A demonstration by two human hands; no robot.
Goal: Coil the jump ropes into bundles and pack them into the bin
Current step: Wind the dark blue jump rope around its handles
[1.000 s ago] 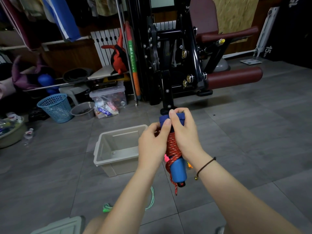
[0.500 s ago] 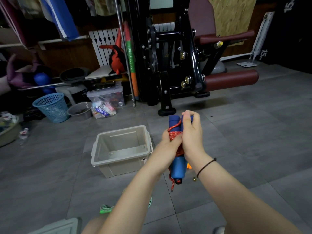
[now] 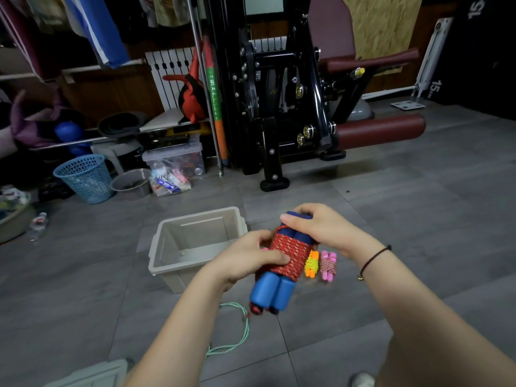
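Black block (image 3: 472, 68) on my far right, low on its face: a white "15" with a small "cm" beside it, printed sideways
Same block, top corner: a second white mark, also turned and cut off by the picture's edge; I read "15" and perhaps one more character, which I cannot tell
Packets (image 3: 167, 182) at the clear box (image 3: 178, 150): coloured print, too small for me to read

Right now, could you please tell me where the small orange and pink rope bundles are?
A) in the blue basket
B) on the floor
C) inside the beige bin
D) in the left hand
B: the orange bundle and pink bundle lie side by side on the floor, outside the bin.
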